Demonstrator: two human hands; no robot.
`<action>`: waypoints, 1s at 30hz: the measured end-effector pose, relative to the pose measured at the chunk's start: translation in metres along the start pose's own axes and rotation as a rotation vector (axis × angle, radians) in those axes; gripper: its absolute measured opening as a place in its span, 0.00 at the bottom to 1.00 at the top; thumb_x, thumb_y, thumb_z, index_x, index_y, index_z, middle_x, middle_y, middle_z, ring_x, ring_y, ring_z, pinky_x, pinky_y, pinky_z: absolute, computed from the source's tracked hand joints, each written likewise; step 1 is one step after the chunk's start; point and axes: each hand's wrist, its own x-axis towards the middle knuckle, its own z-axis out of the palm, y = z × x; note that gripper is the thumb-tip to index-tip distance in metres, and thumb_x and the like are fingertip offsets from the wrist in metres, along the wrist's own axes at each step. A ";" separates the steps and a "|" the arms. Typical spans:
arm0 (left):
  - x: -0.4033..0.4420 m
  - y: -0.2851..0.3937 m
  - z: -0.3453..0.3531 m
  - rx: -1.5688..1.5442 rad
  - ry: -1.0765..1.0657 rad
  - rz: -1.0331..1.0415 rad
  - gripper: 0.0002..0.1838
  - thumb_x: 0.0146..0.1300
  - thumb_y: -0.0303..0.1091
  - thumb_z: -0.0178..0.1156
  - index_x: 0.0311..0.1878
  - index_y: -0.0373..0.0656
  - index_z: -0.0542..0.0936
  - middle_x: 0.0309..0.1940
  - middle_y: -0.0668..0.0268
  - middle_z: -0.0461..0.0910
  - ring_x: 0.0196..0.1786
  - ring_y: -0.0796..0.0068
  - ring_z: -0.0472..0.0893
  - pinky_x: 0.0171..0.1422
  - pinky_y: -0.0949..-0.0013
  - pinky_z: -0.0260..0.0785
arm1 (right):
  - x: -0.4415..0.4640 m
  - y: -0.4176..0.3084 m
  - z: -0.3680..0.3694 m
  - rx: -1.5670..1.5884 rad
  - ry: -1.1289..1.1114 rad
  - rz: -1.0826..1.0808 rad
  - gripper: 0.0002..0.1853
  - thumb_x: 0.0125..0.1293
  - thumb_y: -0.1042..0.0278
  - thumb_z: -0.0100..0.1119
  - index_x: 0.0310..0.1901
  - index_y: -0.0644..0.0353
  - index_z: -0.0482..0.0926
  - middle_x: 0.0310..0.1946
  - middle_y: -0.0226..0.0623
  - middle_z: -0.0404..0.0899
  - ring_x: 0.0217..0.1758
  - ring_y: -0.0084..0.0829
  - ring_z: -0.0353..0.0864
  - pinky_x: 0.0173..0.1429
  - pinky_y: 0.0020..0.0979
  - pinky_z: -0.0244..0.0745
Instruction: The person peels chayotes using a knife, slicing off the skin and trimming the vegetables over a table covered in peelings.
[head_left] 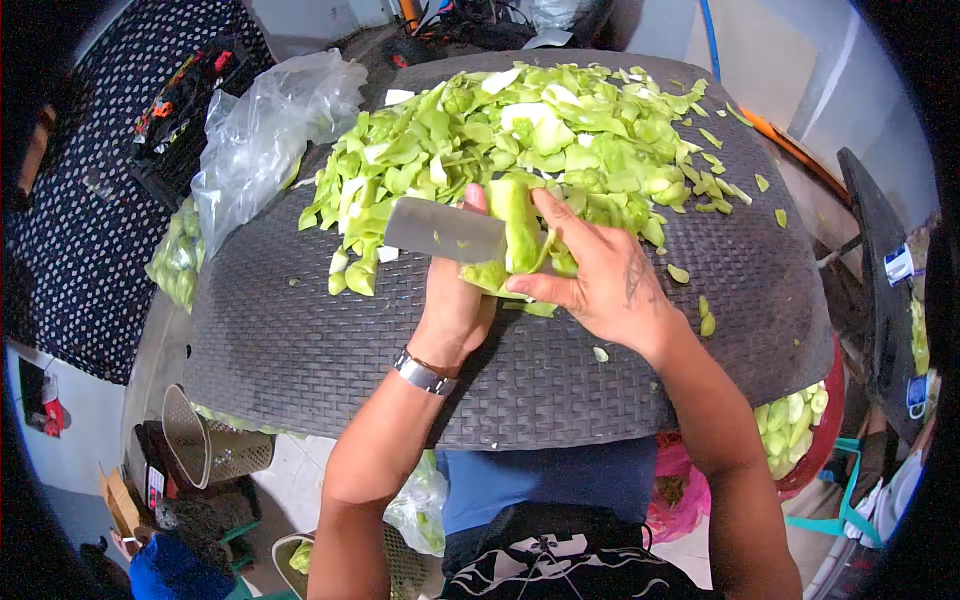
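A broad-bladed knife (445,230) lies across the front of my left hand (457,300), its blunt end pointing left. A pale green fruit piece (515,228) covers the right end of the blade. My left hand is closed around the fruit from below, its fingers partly hidden behind the blade. At the right, my right hand (600,270) is closed, with a finger at the top of the piece and the thumb at its lower end. The knife handle is hidden, apparently in this hand. Beyond both hands spreads a heap of green peelings and slices (540,120) with white bits.
The dark woven tabletop (500,390) carries the heap and scattered scraps. A clear plastic bag (265,140) lies at its left edge, above a bag of green fruit (180,255). Below are beige baskets (215,445) and, right, a red basin (825,440) with pale pieces.
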 end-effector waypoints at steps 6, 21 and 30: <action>0.000 -0.006 0.003 0.029 -0.010 -0.048 0.32 0.76 0.62 0.55 0.66 0.43 0.76 0.56 0.62 0.84 0.52 0.67 0.87 0.50 0.61 0.84 | 0.004 -0.007 -0.003 0.043 0.036 -0.034 0.51 0.61 0.35 0.73 0.77 0.57 0.63 0.43 0.58 0.86 0.48 0.58 0.88 0.51 0.48 0.83; -0.003 0.007 0.007 -0.097 -0.190 -0.191 0.30 0.74 0.57 0.57 0.63 0.38 0.77 0.45 0.54 0.86 0.40 0.57 0.88 0.35 0.60 0.85 | 0.013 0.019 -0.046 0.754 -0.315 0.812 0.38 0.79 0.37 0.49 0.64 0.73 0.68 0.30 0.55 0.82 0.16 0.37 0.81 0.26 0.40 0.79; 0.006 0.011 -0.008 -0.157 -0.035 -0.264 0.28 0.71 0.53 0.56 0.62 0.40 0.78 0.49 0.52 0.85 0.44 0.58 0.85 0.50 0.57 0.81 | 0.012 0.014 -0.046 0.050 -0.096 0.827 0.43 0.75 0.37 0.56 0.71 0.74 0.64 0.34 0.57 0.86 0.31 0.47 0.89 0.48 0.45 0.83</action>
